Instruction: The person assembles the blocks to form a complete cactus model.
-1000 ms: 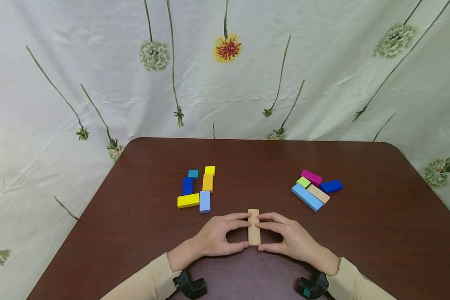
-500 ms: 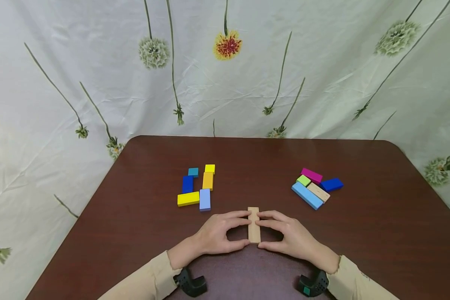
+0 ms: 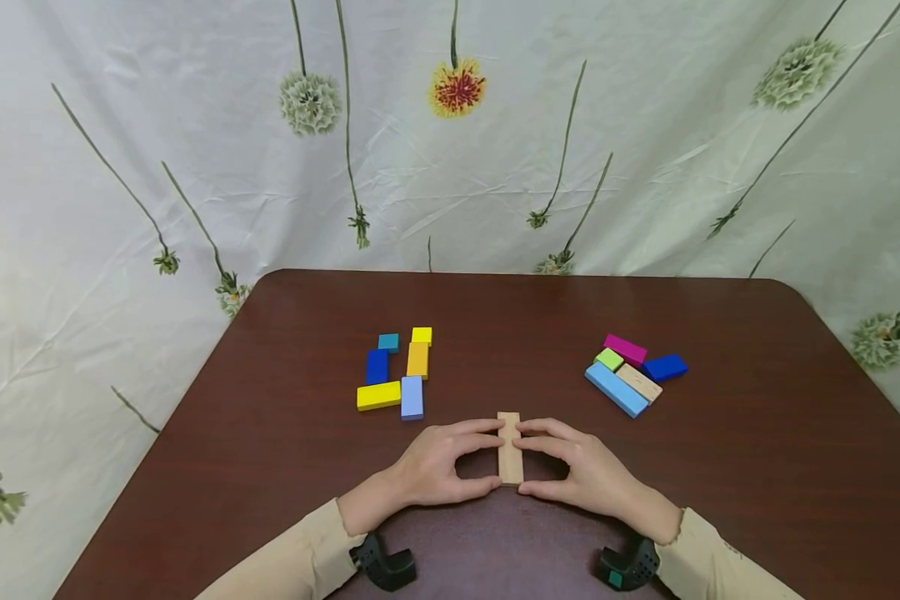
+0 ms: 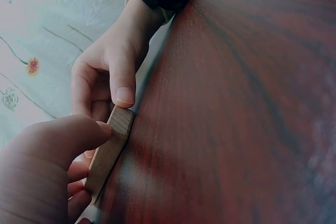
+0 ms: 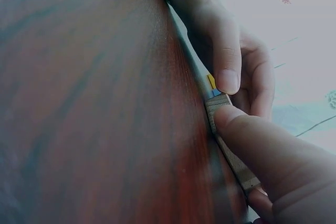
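A plain wooden block [image 3: 509,457] lies lengthwise away from the person, near the front of the table. From its left side the left hand [image 3: 441,467] holds it, thumb by the near end and fingertips along the long edge. Mirroring that, the right hand [image 3: 589,472] holds the right side, its thumb also by the near end. The left wrist view has both thumbs close to the end of the wooden block [image 4: 107,153]. In the right wrist view the block [image 5: 233,156] sits flat on the tabletop, partly covered by the right thumb.
Left of centre, several coloured blocks lie in a joined outline, among them a yellow block [image 3: 378,396] and a periwinkle block [image 3: 412,398]. A second cluster at right includes a light blue block [image 3: 616,390] and a magenta block [image 3: 625,349]. A flowered cloth [image 3: 495,167] hangs behind the table [image 3: 517,308].
The head view has tilted slightly, so the scene sits a little higher in it. Both hands and the wooden block keep the same places on the table.
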A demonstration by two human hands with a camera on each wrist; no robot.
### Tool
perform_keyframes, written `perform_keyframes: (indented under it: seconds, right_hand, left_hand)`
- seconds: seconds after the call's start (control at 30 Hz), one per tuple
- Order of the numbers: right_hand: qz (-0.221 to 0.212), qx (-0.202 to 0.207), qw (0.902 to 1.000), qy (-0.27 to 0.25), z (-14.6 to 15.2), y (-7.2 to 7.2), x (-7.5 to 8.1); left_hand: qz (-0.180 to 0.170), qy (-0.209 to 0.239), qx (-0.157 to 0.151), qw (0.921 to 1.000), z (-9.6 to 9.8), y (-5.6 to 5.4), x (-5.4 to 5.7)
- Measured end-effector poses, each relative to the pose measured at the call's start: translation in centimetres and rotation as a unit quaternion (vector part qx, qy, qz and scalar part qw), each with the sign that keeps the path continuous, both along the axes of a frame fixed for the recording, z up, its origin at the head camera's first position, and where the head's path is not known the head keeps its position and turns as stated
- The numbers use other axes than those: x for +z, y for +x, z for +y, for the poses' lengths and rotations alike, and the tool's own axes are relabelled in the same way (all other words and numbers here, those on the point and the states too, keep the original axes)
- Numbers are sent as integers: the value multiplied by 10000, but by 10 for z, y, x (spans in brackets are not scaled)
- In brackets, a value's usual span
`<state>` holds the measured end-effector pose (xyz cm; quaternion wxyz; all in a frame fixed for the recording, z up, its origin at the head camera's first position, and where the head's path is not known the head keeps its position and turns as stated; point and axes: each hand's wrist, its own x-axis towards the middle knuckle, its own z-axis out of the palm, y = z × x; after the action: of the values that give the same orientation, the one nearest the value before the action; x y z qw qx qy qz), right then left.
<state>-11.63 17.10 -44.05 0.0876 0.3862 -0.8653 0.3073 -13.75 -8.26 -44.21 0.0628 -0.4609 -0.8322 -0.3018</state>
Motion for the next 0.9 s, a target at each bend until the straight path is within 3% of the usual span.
perform_keyframes:
  seconds: [0.17, 0.27, 0.53, 0.8, 0.9]
  right_hand:
    - [-90, 74, 9999, -66, 5, -4, 4]
    - [-131, -98, 9998, -91, 10, -8, 9]
    - [122, -1238, 9922, -111, 31, -24, 20]
    - [234, -2510, 9677, -3, 54, -36, 23]
    - [67, -2847, 9586, 73, 59, -37, 26]
  left_hand:
    - [45, -5, 7, 10000, 1, -1, -1]
    - [71, -11, 22, 10000, 1, -1, -1]
    - [251, 69, 47, 9997, 1, -1, -1]
    - [181, 84, 58, 9998, 1, -1, -1]
    - [140, 76, 72, 9998, 1, -1, -1]
